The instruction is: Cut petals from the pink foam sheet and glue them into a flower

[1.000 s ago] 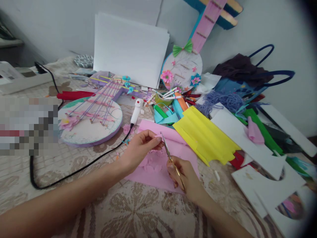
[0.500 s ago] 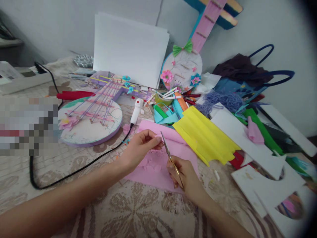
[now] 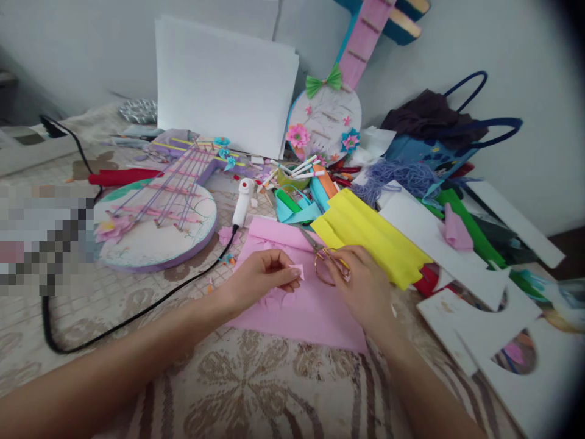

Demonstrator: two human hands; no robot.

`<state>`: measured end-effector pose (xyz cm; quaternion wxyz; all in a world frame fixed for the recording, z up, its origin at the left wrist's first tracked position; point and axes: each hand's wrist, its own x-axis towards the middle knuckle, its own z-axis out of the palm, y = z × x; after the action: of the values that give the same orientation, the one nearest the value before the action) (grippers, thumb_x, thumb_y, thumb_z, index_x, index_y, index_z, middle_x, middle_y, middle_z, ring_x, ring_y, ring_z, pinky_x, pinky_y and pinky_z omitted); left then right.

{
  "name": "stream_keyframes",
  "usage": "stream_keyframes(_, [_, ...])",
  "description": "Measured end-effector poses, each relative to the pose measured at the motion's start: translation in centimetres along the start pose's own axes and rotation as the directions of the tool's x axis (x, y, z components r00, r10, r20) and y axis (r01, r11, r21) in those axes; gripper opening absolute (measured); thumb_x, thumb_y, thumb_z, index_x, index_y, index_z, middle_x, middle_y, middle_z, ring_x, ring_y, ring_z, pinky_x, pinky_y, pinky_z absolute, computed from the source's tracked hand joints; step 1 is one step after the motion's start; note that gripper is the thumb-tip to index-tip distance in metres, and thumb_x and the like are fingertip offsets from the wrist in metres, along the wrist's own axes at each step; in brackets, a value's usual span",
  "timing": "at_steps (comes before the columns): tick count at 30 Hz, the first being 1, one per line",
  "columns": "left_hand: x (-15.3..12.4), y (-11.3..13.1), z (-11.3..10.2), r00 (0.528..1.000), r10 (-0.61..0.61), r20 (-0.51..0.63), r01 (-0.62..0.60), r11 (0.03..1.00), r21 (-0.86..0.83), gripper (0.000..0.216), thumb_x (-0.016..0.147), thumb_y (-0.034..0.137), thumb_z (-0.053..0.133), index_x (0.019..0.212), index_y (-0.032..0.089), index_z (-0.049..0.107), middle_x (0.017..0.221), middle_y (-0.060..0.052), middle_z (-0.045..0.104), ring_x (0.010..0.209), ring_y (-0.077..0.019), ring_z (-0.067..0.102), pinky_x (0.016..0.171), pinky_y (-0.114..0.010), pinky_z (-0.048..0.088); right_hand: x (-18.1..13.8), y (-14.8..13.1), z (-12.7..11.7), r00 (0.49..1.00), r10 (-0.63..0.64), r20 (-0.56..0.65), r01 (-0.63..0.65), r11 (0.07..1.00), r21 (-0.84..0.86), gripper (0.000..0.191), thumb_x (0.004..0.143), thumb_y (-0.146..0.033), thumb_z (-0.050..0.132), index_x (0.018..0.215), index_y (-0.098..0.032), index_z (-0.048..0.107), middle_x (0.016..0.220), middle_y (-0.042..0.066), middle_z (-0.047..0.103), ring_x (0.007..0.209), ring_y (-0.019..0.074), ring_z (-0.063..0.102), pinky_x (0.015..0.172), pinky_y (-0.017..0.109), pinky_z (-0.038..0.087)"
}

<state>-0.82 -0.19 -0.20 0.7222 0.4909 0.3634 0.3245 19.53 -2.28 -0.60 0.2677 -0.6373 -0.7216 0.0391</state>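
Observation:
My left hand (image 3: 262, 279) pinches a small pink cut-out piece (image 3: 298, 271) between thumb and fingertips, just above a pink sheet (image 3: 315, 314) that lies flat on the patterned cloth. My right hand (image 3: 363, 286) rests on the same sheet. Its fingers are closed on the gold handle rings of a pair of scissors (image 3: 323, 259). The scissors lie low on the sheet, blades pointing up and left towards its rolled far edge. Several pink cut shapes lie under my left hand.
Folded yellow paper (image 3: 365, 235) lies right of the scissors. A white glue gun (image 3: 242, 201) with a black cord (image 3: 137, 314) sits beyond the sheet, beside a round decorated board (image 3: 150, 235). White foam boards with cut-outs (image 3: 484, 317) crowd the right. A blue bag (image 3: 434, 152) and white sheets (image 3: 223, 85) stand behind.
My right hand has swung the scissors away from the pink piece, forward and to the right, and lowered them flat onto the sheet. My left hand still pinches the piece. The view shifted slightly.

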Motion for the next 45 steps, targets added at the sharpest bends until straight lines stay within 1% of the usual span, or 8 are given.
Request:
stream_keyframes(4, [0.0, -0.1, 0.0, 0.996, -0.027, 0.090, 0.021, 0.998, 0.059, 0.013, 0.074, 0.024, 0.063, 0.072, 0.012, 0.058, 0.066, -0.002, 0.064, 0.063, -0.0102, 0.057, 0.063, -0.024, 0.044, -0.2, -1.2, -0.6, 0.967, -0.040, 0.250, -0.079, 0.889, 0.450, 0.015, 0.083, -0.024, 0.051, 0.091, -0.019, 0.062, 0.088, 0.005, 0.063, 0.080, 0.0176, 0.057, 0.066, 0.028, 0.045])
stream_keyframes(8, [0.1, -0.3, -0.2, 0.990, -0.002, 0.139, -0.014, 0.993, 0.117, 0.012, 0.075, 0.024, 0.062, 0.072, 0.012, 0.059, 0.066, -0.002, 0.063, 0.062, -0.0102, 0.057, 0.062, -0.023, 0.044, -0.4, -2.0, -0.6, 0.911, -0.083, 0.404, -0.211, 0.747, 0.630, 0.010, 0.080, -0.021, 0.053, 0.085, -0.017, 0.061, 0.080, 0.002, 0.063, 0.075, 0.0146, 0.057, 0.066, 0.026, 0.045])
stream_keyframes(19, [0.1, -0.9, -0.1, 0.983, 0.009, 0.184, -0.040, 0.986, 0.165, 0.013, 0.074, 0.025, 0.063, 0.073, 0.013, 0.058, 0.067, -0.002, 0.062, 0.062, -0.0107, 0.056, 0.062, -0.025, 0.045, -0.6, -2.3, -0.5, 0.896, -0.107, 0.431, -0.218, 0.739, 0.637, 0.008, 0.080, -0.020, 0.051, 0.075, -0.017, 0.057, 0.071, 0.000, 0.058, 0.068, 0.0124, 0.054, 0.062, 0.024, 0.043])
stream_keyframes(25, [0.1, -0.9, -0.1, 0.995, -0.015, 0.099, -0.001, 0.987, 0.163, 0.016, 0.074, 0.026, 0.062, 0.076, 0.013, 0.055, 0.063, 0.000, 0.059, 0.054, -0.0090, 0.052, 0.053, -0.023, 0.043, -1.2, -3.0, 0.0, 0.953, -0.063, 0.296, -0.116, 0.827, 0.551, 0.007, 0.078, -0.015, 0.051, 0.075, -0.017, 0.056, 0.072, 0.000, 0.057, 0.065, 0.0121, 0.051, 0.056, 0.023, 0.039])
stream_keyframes(29, [0.1, -0.9, -0.1, 0.996, 0.024, 0.085, -0.039, 0.984, 0.175, 0.016, 0.075, 0.026, 0.061, 0.081, 0.012, 0.057, 0.072, -0.003, 0.061, 0.064, -0.0108, 0.056, 0.060, -0.024, 0.045, -1.6, -3.5, 0.5, 0.975, -0.011, 0.221, -0.109, 0.845, 0.524, 0.007, 0.077, -0.014, 0.050, 0.075, -0.018, 0.055, 0.072, 0.001, 0.057, 0.064, 0.0122, 0.052, 0.055, 0.022, 0.040])
stream_keyframes(35, [0.2, -1.0, 0.0, 0.997, 0.024, 0.069, -0.036, 0.982, 0.183, 0.018, 0.073, 0.026, 0.063, 0.081, 0.012, 0.057, 0.072, -0.001, 0.059, 0.062, -0.0094, 0.053, 0.059, -0.023, 0.043, -2.0, -3.9, 0.8, 0.978, 0.002, 0.210, -0.117, 0.837, 0.535, 0.007, 0.075, -0.013, 0.051, 0.074, -0.017, 0.056, 0.069, 0.000, 0.056, 0.060, 0.0117, 0.050, 0.052, 0.022, 0.038])
stream_keyframes(39, [0.2, -0.9, 0.0, 0.999, 0.011, 0.052, -0.019, 0.986, 0.165, 0.014, 0.075, 0.019, 0.059, 0.086, 0.012, 0.055, 0.074, -0.002, 0.059, 0.066, -0.0105, 0.057, 0.063, -0.025, 0.045, -1.8, -3.5, 1.0, 0.964, 0.073, 0.257, -0.220, 0.761, 0.610, 0.005, 0.077, -0.016, 0.052, 0.074, -0.017, 0.055, 0.071, 0.001, 0.056, 0.064, 0.0121, 0.052, 0.056, 0.023, 0.040])
stream_keyframes(45, [0.3, -0.9, -0.2, 0.995, 0.101, -0.001, -0.100, 0.986, 0.131, 0.013, 0.076, 0.018, 0.057, 0.085, 0.014, 0.051, 0.076, 0.000, 0.057, 0.069, -0.0101, 0.058, 0.064, -0.024, 0.047, -1.5, -2.3, 1.5, 0.869, 0.098, 0.485, -0.463, 0.506, 0.727, 0.010, 0.082, -0.024, 0.050, 0.074, -0.018, 0.051, 0.058, -0.003, 0.054, 0.045, 0.0072, 0.040, 0.043, 0.020, 0.031])
